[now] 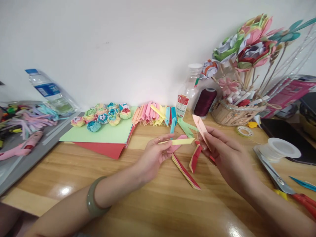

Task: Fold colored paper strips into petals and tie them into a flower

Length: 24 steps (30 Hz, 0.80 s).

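My left hand [154, 153] pinches a folded yellow paper strip [184, 141] between thumb and finger. A pink folded paper piece [179, 148] sits just behind it; whether the hand also holds it, I cannot tell. In my right hand [222, 149] is a folded peach paper strip [200, 127], tilted up to the left. Below and between the hands lie a red and yellow folded strip [186, 172] and a shorter red folded piece [196, 158]. Behind them are a green folded piece [185, 127] and a blue one [172, 127]. A row of folded paper pieces [150, 113] stands near the wall.
Paper flowers [101, 118] rest on green paper [93, 136] at left. A glass bottle [191, 89], thread spool [205, 102] and flower basket [234, 113] stand at the back right. Scissors [278, 179] and a white spool [283, 149] lie right. A water bottle [49, 90] leans left.
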Available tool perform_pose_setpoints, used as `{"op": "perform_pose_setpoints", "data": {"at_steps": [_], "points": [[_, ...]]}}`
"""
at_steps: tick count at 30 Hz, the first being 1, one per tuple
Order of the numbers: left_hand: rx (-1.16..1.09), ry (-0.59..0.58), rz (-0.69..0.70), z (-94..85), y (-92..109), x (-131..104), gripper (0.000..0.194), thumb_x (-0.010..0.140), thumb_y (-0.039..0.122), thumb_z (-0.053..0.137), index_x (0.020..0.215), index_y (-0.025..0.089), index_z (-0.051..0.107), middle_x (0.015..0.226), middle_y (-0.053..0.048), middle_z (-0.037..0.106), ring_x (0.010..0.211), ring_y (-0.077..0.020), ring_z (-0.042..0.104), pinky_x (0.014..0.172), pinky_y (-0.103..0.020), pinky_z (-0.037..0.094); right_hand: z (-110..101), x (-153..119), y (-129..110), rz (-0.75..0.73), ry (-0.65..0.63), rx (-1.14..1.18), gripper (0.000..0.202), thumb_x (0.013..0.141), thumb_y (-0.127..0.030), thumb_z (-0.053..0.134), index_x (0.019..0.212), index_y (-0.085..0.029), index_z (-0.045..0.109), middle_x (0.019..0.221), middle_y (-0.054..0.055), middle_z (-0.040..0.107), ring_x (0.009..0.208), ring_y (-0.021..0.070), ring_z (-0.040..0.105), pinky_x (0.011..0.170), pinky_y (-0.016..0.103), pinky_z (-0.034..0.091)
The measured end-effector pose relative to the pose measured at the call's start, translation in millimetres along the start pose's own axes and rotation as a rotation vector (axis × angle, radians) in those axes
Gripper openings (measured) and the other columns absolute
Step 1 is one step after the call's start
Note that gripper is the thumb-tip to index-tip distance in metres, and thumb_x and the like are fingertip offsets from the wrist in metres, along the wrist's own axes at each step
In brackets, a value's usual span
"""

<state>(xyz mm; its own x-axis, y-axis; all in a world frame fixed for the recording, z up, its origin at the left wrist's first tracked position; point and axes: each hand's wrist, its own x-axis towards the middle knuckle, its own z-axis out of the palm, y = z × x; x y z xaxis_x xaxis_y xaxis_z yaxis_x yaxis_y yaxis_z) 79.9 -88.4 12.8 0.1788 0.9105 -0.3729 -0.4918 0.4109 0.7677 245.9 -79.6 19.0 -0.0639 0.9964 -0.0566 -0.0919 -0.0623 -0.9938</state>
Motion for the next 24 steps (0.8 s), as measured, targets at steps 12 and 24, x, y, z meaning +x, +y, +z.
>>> {"op": "perform_pose_setpoints", "data": {"at_steps": [12,24], "points": [[-0.206,-0.11,-0.023,0.9,4.5,-1.8,0.005,0.076,0.016,0.057,0.074,0.012,0.058,0.093,-0.008,0.066,0.101,-0.0177,0.058,0.097,-0.029,0.038,1.4,-2.5,2.8,-0.076,-0.086,-0.149,0.03,0.079,-0.044,0.05,0.095,-0.023,0.064,0.088,0.003,0.064,0.087,0.018,0.056,0.08,0.031,0.041],[-0.127,-0.056,-0.052,3.2,-3.5,-3.9,0.009,0.069,0.022,0.066,0.076,0.016,0.063,0.092,-0.004,0.066,0.088,-0.0104,0.058,0.081,-0.022,0.04,3.0,-6.7,-2.2,0.098,-0.204,-0.139,0.023,0.075,-0.039,0.059,0.09,-0.024,0.068,0.086,0.002,0.067,0.08,0.0175,0.058,0.063,0.025,0.046]]}}
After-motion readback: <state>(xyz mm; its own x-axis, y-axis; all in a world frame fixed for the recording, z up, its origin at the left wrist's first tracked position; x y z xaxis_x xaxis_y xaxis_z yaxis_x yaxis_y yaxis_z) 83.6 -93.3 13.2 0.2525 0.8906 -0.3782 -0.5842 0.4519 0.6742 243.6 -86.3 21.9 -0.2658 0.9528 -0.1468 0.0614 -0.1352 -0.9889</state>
